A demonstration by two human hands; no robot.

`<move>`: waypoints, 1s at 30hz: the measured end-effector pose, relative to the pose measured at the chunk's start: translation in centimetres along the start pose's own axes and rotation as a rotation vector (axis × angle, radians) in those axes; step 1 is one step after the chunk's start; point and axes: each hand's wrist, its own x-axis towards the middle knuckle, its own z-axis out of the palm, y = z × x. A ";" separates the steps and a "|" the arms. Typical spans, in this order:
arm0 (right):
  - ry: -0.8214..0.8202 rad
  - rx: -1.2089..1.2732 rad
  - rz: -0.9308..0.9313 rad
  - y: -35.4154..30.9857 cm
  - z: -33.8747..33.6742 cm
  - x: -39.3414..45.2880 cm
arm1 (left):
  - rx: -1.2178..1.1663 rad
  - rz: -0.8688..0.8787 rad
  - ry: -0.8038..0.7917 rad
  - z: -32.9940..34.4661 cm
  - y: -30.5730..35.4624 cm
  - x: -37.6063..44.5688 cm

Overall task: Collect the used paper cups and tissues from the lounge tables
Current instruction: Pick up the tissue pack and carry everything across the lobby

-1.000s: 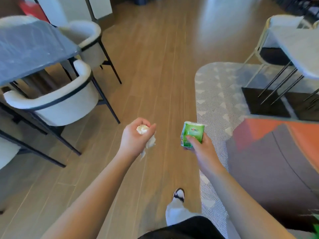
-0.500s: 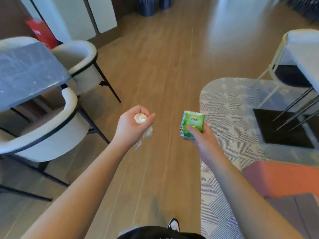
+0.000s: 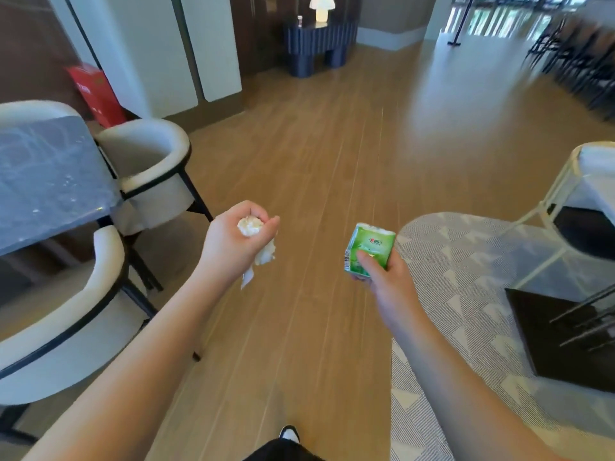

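Observation:
My left hand [image 3: 229, 244] is curled round a crumpled white tissue [image 3: 250, 226], and a loose end of the tissue hangs below the fist. My right hand [image 3: 382, 277] holds a small green tissue pack [image 3: 369, 249], thumb pressed on its front. Both hands are held out over the wooden floor at about waist height, roughly a hand's width apart. No paper cup is in sight.
A grey table [image 3: 43, 181] with two white armchairs [image 3: 149, 168] stands on the left. On the right lie a patterned grey rug [image 3: 466, 267] and a white-framed chair [image 3: 572, 207]. Far ahead is a dark console [image 3: 317, 41] with a lamp. The wooden floor [image 3: 332, 144] runs forward between them.
The view has risen and moved forward along the floor; the orange seat at the right has left the frame. Both hands keep the same hold on tissue and pack.

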 end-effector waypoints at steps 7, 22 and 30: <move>0.038 -0.025 -0.062 -3.9 0.1 14.1 | 0.008 0.133 -0.009 1.2 2.1 16.1; -0.070 -0.103 -0.216 -11.8 -4.3 48.7 | 0.020 0.258 0.053 13.2 7.0 47.5; -0.141 -0.099 -0.268 -16.5 -3.6 63.8 | 0.024 0.223 0.127 16.6 9.0 61.1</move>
